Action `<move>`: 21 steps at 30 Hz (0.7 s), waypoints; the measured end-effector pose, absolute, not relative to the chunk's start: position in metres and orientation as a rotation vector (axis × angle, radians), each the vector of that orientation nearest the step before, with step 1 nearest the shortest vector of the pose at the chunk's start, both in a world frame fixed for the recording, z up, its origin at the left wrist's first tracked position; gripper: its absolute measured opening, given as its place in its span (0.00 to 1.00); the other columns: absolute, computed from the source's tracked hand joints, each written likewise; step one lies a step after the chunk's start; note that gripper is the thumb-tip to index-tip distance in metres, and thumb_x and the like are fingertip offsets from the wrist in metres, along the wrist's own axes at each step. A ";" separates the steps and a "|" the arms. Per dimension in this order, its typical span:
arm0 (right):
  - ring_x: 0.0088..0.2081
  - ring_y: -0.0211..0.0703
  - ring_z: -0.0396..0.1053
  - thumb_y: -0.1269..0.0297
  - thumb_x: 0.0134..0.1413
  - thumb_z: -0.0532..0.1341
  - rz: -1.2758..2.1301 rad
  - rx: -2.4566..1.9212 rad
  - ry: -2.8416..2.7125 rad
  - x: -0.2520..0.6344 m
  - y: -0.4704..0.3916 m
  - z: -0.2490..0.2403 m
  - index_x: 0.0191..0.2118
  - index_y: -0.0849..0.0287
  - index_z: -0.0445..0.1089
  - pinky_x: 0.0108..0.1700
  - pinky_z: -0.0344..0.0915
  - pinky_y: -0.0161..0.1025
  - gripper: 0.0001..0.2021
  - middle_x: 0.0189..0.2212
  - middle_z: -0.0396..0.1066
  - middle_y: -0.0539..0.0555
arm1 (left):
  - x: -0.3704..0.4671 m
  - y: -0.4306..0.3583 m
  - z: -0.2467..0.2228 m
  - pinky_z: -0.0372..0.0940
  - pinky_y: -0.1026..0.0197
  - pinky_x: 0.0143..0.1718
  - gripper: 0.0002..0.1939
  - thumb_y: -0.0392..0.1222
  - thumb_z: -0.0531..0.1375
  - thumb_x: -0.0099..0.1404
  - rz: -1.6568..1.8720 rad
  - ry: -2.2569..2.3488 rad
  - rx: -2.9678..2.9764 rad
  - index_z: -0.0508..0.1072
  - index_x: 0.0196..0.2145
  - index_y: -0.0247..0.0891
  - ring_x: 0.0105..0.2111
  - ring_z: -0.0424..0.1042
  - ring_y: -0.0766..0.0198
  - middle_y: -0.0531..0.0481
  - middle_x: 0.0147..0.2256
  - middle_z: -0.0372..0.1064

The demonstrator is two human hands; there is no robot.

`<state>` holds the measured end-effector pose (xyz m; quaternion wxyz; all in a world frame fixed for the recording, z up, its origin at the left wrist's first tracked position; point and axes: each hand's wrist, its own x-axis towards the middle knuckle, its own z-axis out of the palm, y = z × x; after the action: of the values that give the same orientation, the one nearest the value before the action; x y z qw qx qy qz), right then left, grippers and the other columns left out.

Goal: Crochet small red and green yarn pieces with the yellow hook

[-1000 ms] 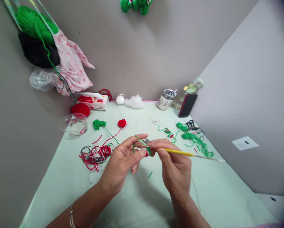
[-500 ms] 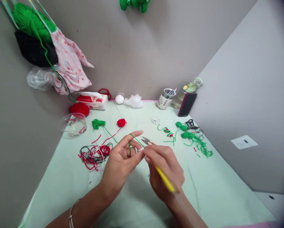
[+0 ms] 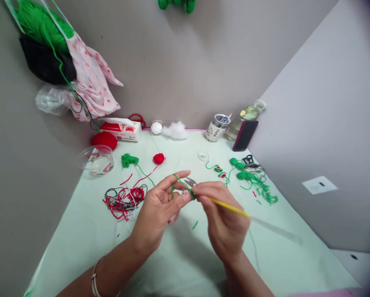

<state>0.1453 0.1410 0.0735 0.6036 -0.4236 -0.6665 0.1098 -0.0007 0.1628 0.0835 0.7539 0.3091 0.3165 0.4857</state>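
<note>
Between thumb and fingers my left hand [image 3: 160, 206] pinches a small green and white crochet piece [image 3: 191, 194]. Green yarn [image 3: 180, 180] runs from that piece over the raised index finger. My right hand [image 3: 225, 218] is closed around a crochet hook with a yellow handle [image 3: 231, 207], whose rear end is blurred and points to the lower right. The hook's tip meets the work at my left fingertips, where fingers partly hide it. Just behind the fingertips lie small thread snips [image 3: 190, 181], their handles covered by my right hand.
Tangled red, black and white yarn [image 3: 124, 202] lies to the left, near a clear plastic bowl [image 3: 96, 161]. A red yarn ball [image 3: 159, 159], a tissue box [image 3: 123, 130], a pen can [image 3: 217, 128] and a phone [image 3: 245, 136] stand farther back. Green pieces [image 3: 255, 179] lie right.
My right hand has moved slightly right, and the hook has swung from steeply downward to flatter, pointing right. More of the green piece now shows at the left fingertips.
</note>
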 end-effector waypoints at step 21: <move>0.32 0.37 0.76 0.63 0.75 0.59 0.821 -0.845 -1.185 0.156 0.144 0.074 0.42 0.53 0.80 0.34 0.75 0.36 0.11 0.36 0.81 0.51 | -0.009 0.167 0.084 0.51 0.71 0.19 0.14 0.41 0.76 0.62 1.004 0.669 0.761 0.87 0.46 0.46 0.19 0.56 0.81 0.56 0.34 0.69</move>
<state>0.1558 0.1439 0.0740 0.6708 -0.3750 -0.5259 0.3644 -0.0086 0.1672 0.0844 0.7564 0.3488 0.3068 0.4605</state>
